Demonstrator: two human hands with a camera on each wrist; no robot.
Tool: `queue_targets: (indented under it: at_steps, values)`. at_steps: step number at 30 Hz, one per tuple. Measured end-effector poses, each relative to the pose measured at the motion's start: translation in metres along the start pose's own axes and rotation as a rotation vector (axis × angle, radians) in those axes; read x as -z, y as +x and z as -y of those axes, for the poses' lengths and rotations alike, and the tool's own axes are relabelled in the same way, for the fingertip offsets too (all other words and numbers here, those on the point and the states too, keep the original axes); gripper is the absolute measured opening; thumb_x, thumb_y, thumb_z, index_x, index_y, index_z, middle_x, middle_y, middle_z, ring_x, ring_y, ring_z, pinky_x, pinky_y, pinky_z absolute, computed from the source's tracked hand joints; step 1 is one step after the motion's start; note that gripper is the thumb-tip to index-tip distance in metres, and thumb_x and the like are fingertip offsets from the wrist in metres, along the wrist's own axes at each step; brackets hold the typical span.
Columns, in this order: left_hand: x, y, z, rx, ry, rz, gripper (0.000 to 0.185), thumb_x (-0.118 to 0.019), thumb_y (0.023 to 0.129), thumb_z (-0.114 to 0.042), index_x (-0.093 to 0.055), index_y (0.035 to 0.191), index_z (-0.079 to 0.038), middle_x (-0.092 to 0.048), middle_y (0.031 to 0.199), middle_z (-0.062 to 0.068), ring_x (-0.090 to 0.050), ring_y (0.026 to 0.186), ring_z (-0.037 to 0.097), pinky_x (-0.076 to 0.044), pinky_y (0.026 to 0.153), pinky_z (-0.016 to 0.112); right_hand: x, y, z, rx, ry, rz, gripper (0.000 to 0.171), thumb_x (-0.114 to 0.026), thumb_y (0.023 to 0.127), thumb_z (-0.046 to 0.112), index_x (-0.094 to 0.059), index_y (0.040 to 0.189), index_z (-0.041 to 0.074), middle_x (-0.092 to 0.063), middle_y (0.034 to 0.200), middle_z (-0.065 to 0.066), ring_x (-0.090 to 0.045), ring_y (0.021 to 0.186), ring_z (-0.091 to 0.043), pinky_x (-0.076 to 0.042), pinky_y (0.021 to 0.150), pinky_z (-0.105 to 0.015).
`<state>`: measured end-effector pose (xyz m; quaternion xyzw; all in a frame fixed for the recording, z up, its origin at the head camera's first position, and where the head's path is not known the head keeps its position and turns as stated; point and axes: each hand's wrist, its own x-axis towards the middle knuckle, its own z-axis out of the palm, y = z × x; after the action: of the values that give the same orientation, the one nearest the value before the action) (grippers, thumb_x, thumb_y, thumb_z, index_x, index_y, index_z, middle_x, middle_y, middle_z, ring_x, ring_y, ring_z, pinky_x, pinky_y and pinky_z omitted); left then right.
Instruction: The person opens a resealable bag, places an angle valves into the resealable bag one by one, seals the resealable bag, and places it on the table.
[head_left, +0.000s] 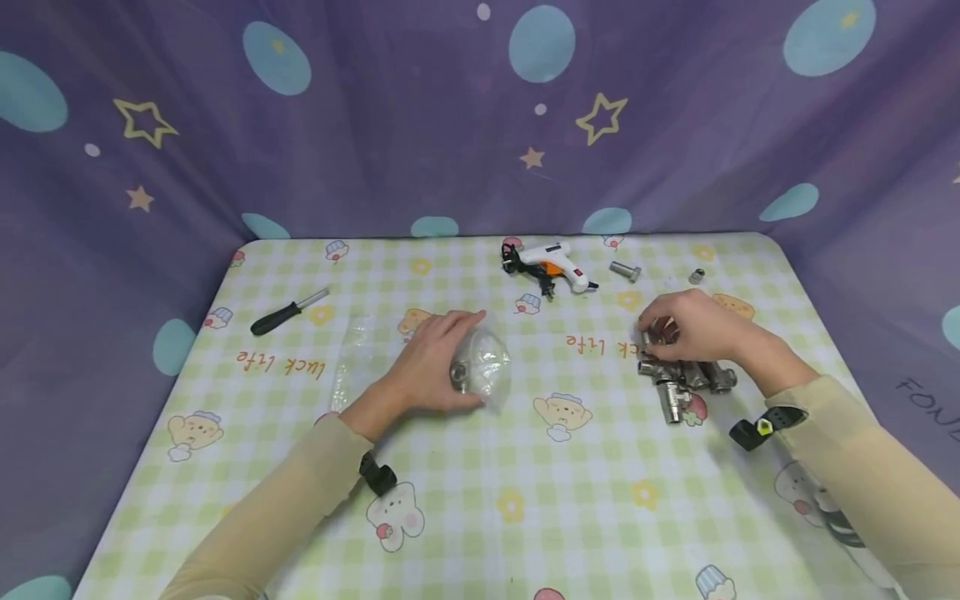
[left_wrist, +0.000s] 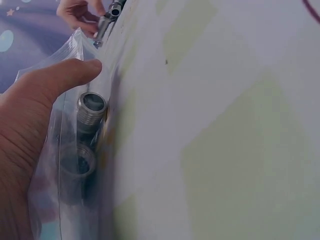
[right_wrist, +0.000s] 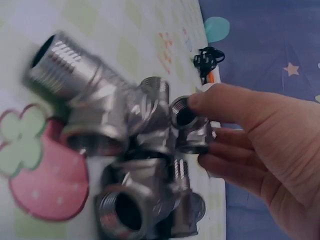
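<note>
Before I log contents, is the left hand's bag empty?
No, threaded fittings show through the clear bag in the left hand.

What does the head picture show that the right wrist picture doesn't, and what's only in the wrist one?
Only the head view: the screwdriver, the loose bolt, and the left hand holding a clear plastic bag.

Only the right wrist view: clear screw ridges on the metal fittings.

Both: those fittings, the right hand, the strawberry print and at least part of the glue gun.
</note>
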<state>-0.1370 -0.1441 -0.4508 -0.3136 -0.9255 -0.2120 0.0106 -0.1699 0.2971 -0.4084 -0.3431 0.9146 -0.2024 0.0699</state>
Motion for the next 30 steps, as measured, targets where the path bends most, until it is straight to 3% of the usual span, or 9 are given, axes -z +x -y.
queue_targets:
  at_steps: [5, 15, 22, 30]
  values:
    - [0.002, 0.0, -0.001, 0.006, 0.01, 0.007, 0.129, -0.094, 0.06, -0.062, -0.036, 0.165, -0.013, -0.053, 0.155, 0.009, -0.052, 0.142, 0.032, -0.037, 0.127, 0.055, -0.001, 0.011, 0.004, 0.047, 0.018, -0.084, 0.025, -0.085, 0.087, 0.012, -0.08, 0.111, 0.011, -0.078, 0.112, -0.003, -0.078, 0.09, -0.017, -0.067, 0.079, -0.033]
    - [0.0, 0.0, -0.001, -0.009, 0.008, -0.013, 0.126, -0.093, 0.06, -0.063, -0.04, 0.163, -0.013, -0.052, 0.157, 0.009, -0.051, 0.144, 0.032, -0.035, 0.128, 0.056, -0.008, 0.045, 0.034, 0.131, 0.161, -0.115, 0.021, -0.086, 0.088, 0.015, -0.08, 0.108, 0.016, -0.079, 0.117, 0.0, -0.078, 0.093, -0.013, -0.067, 0.083, -0.03]
    - [-0.002, 0.0, -0.001, -0.007, -0.003, -0.016, 0.125, -0.093, 0.06, -0.063, -0.041, 0.162, -0.013, -0.051, 0.157, 0.009, -0.051, 0.145, 0.032, -0.035, 0.128, 0.056, -0.025, 0.07, 0.058, 0.203, 0.316, -0.114, 0.021, -0.085, 0.086, 0.008, -0.08, 0.107, 0.013, -0.078, 0.119, -0.005, -0.078, 0.098, -0.017, -0.066, 0.084, -0.027]
    - [-0.003, -0.001, 0.0, -0.008, 0.001, -0.026, 0.125, -0.092, 0.061, -0.065, -0.041, 0.162, -0.013, -0.051, 0.157, 0.008, -0.051, 0.144, 0.032, -0.036, 0.127, 0.055, -0.054, 0.097, 0.084, 0.265, 0.43, -0.125, 0.019, -0.084, 0.087, 0.008, -0.08, 0.106, 0.01, -0.079, 0.114, -0.007, -0.079, 0.094, -0.018, -0.067, 0.083, -0.028]
